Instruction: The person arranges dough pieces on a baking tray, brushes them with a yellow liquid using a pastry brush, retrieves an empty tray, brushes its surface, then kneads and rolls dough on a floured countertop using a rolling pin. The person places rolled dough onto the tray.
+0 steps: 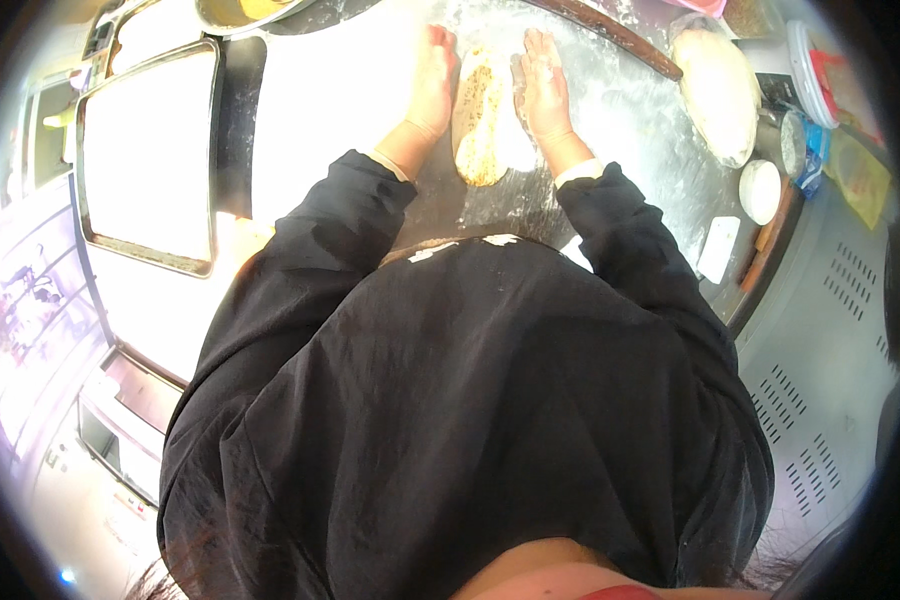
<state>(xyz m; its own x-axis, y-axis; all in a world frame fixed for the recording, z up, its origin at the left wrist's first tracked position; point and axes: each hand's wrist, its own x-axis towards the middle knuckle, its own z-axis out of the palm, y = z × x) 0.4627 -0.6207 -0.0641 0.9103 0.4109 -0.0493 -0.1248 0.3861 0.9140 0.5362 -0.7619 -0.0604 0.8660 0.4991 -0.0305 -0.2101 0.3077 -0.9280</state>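
A long piece of dough with brown specks (480, 120) lies lengthwise on the floured work surface (615, 127) in front of me. Along its left side is my left hand (436, 82), held on edge with the fingers pointing away from me. My right hand (544, 86) stands on the dough's right side in a similar pose, a gap between it and the dough. Neither hand grips anything. Glare hides much of the surface left of the dough, and whether my left hand touches the dough is hard to tell.
A rolling pin (622, 34) lies at the upper right beside a large mass of pale dough (716, 90). A round white container (760, 192) and a white scraper-like piece (718, 249) sit at the right edge. Left are a rimmed baking tray (214, 150) and, above it, a metal bowl (229, 28).
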